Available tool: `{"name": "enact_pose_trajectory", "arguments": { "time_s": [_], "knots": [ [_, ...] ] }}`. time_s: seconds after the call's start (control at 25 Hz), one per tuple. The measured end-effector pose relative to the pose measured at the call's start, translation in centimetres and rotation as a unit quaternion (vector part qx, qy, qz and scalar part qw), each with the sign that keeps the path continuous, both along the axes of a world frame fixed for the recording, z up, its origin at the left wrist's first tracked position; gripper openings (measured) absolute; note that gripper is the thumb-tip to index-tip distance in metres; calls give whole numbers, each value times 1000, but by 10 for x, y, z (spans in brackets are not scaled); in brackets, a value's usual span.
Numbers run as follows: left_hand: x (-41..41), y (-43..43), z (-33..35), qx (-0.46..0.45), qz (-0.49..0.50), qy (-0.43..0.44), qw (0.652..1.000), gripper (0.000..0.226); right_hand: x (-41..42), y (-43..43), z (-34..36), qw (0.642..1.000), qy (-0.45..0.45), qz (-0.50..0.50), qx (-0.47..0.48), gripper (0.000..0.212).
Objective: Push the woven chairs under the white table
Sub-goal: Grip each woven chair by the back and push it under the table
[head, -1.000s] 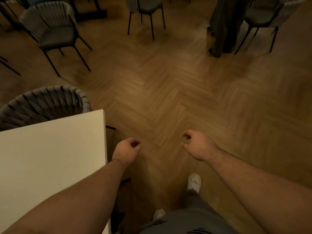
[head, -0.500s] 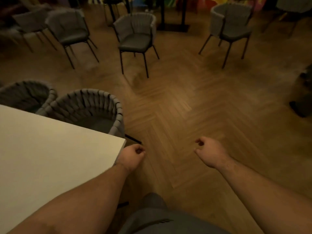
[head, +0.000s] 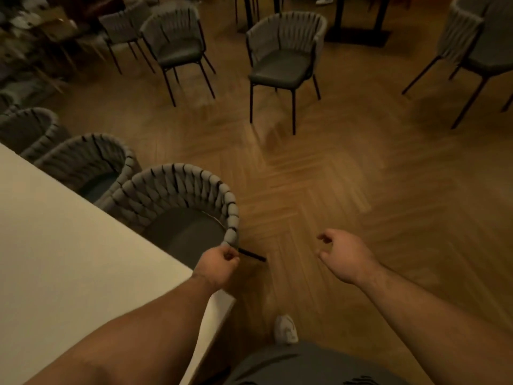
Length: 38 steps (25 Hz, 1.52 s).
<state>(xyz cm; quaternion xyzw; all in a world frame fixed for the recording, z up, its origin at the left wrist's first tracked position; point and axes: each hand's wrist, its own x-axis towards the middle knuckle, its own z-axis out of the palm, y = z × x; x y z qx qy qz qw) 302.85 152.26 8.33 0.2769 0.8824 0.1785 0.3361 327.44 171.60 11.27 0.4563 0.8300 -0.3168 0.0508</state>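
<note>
Chairs first: three woven ones sit in a row along one edge of the white bench [head: 69,245]. The nearest chair [head: 177,195] has its seat partly under the top and its curved back sticking out, with one black leg [head: 252,255] poking onto the wooden floor [head: 347,190]. The second chair [head: 83,159] and third chair [head: 27,126] line up beyond it, tucked in much the same as far as I can see. Out in the open are a middle chair [head: 283,51], a left chair [head: 172,37] and a right chair [head: 472,37], all well apart from the bench.

The left hand [head: 219,266] is curled into a loose fist right at the tip of the nearest chair's armrest, by the bench corner. It doesn't seem to hold anything, and I can't tell if it actually touches the weave. The right hand [head: 344,257] hangs over bare floor, fingers relaxed and half bent, nothing in it.

My read is that this is the gap between chairs, since this row looks about done. Next would be a last nudge on the nearest chair's back, or a walk to the middle chair. That one needs a grip on its backrest, a turn so the seat faces the bench, then a straight push. I can't see what's under the top, so watch the legs.
</note>
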Motion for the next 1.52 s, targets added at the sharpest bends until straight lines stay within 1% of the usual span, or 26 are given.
{"name": "enact_pose_trajectory", "arguments": {
  "time_s": [0.08,0.2,0.28,0.36,0.4,0.56,0.68,0.8,0.92,1.04,1.2,1.28,1.4,1.52],
  "knots": [
    [-31,32,8,-7,-6,11,1000,7,-32,37,8,1000,-7,15,12,39],
    [-70,79,18,0,14,-2,1000,14,-78,91,20,999,-14,46,19,39],
    [-88,110,14,33,74,-37,996,16,-111,125,18,996,-16,84,32,39],
    [-98,138,8,78,152,-66,983,16,-142,158,11,990,-24,134,45,40],
    [-101,151,4,86,172,-76,978,16,-157,174,8,985,-29,164,48,40],
    [-111,192,-5,59,223,-79,970,16,-217,254,1,956,-39,283,60,42],
    [-108,212,-1,58,307,-82,946,8,-254,308,6,928,-57,361,68,43],
    [-104,221,0,54,377,-93,920,10,-300,341,11,899,-72,426,72,44],
    [-105,215,-8,41,433,-100,895,15,-354,342,10,869,-63,485,73,44],
    [-122,200,-19,27,484,-106,868,23,-407,321,0,840,-52,537,64,46],
    [-150,172,-35,2,501,-122,857,41,-464,284,-6,805,-61,588,57,46],
    [-163,164,-44,-6,503,-134,854,47,-492,269,-9,780,-70,619,65,46],
    [-175,159,-48,0,536,-148,831,49,-530,247,-14,734,-93,668,74,45],
    [-178,160,-63,2,569,-165,806,51,-573,221,-23,668,-114,729,96,47]
  ]
}}
